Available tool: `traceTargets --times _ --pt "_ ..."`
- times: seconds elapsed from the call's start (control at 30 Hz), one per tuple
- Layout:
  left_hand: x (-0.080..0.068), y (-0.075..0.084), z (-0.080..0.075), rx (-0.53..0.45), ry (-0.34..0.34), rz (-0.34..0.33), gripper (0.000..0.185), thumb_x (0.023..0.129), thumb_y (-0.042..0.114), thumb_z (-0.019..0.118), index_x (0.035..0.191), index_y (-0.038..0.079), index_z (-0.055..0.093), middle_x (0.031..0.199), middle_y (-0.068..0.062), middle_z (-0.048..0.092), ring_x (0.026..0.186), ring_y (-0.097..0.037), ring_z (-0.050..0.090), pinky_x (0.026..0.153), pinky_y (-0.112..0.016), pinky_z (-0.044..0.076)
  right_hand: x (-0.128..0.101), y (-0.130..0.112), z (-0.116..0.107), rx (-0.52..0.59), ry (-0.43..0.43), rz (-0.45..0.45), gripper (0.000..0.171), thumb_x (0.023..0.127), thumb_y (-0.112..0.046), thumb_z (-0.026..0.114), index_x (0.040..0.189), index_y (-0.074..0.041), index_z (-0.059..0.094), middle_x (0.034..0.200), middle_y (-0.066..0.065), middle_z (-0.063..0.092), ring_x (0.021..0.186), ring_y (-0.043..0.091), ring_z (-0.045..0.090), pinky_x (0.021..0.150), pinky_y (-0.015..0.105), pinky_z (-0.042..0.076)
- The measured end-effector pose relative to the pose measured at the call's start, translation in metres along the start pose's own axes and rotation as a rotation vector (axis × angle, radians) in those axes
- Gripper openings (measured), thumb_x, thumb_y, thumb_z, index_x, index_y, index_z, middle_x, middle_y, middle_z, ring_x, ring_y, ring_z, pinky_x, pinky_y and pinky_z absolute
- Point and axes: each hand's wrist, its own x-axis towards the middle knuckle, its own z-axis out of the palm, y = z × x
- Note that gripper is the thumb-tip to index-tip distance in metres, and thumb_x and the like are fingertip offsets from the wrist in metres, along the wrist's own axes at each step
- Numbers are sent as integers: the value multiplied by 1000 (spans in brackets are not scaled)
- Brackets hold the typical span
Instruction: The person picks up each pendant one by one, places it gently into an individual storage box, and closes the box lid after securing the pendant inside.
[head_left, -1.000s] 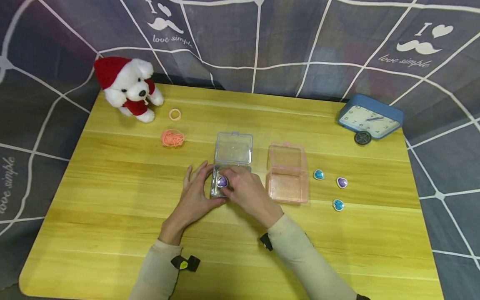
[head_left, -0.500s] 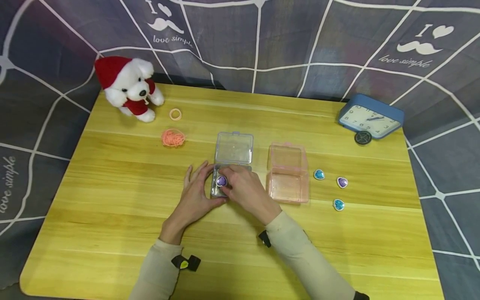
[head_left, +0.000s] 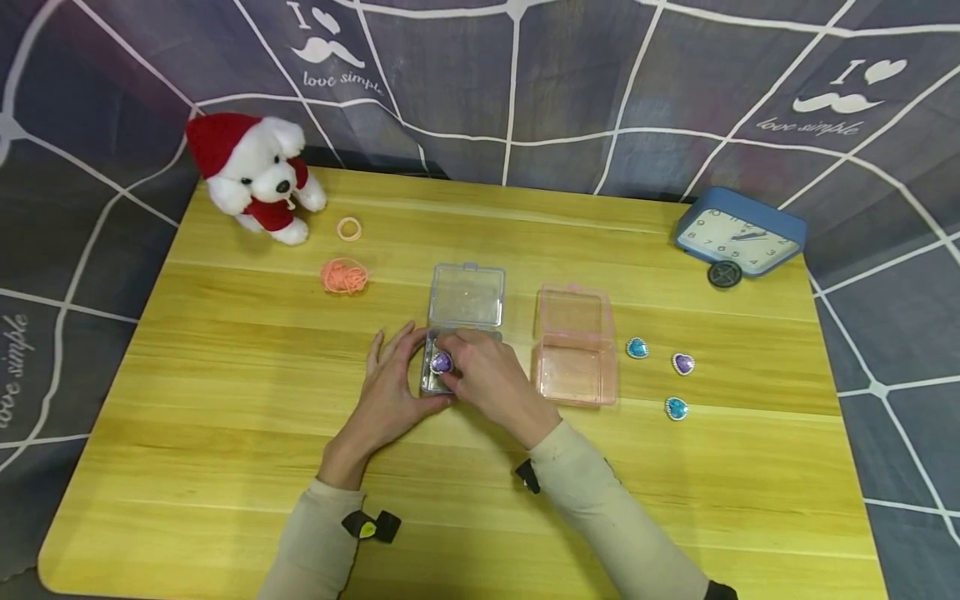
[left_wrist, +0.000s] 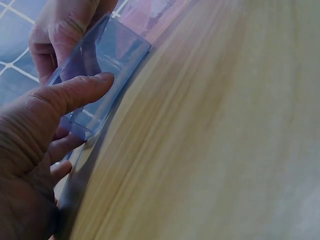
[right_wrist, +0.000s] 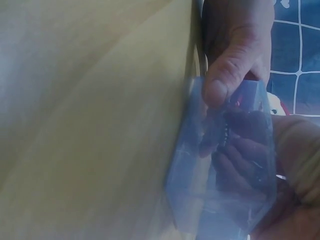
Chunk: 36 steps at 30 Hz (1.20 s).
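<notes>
A small clear plastic box (head_left: 468, 297) stands on the table with its lid folded back flat. My left hand (head_left: 392, 382) grips the box's left end, thumb on the front wall and fingers round the back. In the left wrist view its thumb (left_wrist: 90, 90) presses the clear wall. My right hand (head_left: 495, 377) reaches into the box from the right and pinches a purple heart-shaped gem (head_left: 442, 362) with a silvery beaded rim. Through the box wall (right_wrist: 200, 180) in the right wrist view, the right fingers show inside. The right hand covers much of the box's interior.
Right of the clear box lies an open pink box (head_left: 574, 373). Beyond it are two blue heart gems (head_left: 637, 348) and a purple one (head_left: 683, 364). A clock (head_left: 741, 237), plush dog (head_left: 258, 183), coral string bundle (head_left: 345, 276) and peach ring (head_left: 348, 229) stand farther back.
The purple gem and the right hand have shifted very slightly left within the box. The left hand has kept its grip, and the other things have stayed put.
</notes>
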Motion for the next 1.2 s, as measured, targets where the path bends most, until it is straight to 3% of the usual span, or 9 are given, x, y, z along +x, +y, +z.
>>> traceTargets --times 0.17,0.6,0.9,1.03,1.2 --pt "0 1 0 -2 1 -4 105 74 32 98 158 8 41 160 -17 50 160 -33 25 132 -51 -8 0 0 -1 10 -7 3 44 89 -16 86 129 -4 72 111 7 73 93 20 71 74 33 63" --pt "0 -2 2 0 10 17 102 76 39 96 158 11 42 161 -14 50 160 -34 24 132 -52 -7 -4 3 -15 61 -20 40 46 94 -20 82 135 -6 69 130 10 72 112 28 72 86 40 64" --pt "0 -1 3 -1 6 -2 104 75 37 97 159 10 42 157 -14 54 160 -30 23 131 -49 -9 -36 24 -44 112 219 17 39 90 -13 85 125 -2 72 118 11 75 107 27 71 90 38 63" --pt "1 -2 4 -3 14 6 104 74 37 97 158 10 43 156 -17 54 160 -32 25 131 -51 -8 -55 40 -54 108 323 36 37 90 -13 85 122 1 73 115 15 76 96 28 74 79 38 65" --pt "1 0 3 -9 12 1 105 72 35 98 158 11 43 157 -17 54 160 -31 24 131 -51 -8 -77 62 -64 153 443 76 33 90 -9 84 118 5 73 112 18 75 94 34 75 79 46 66"
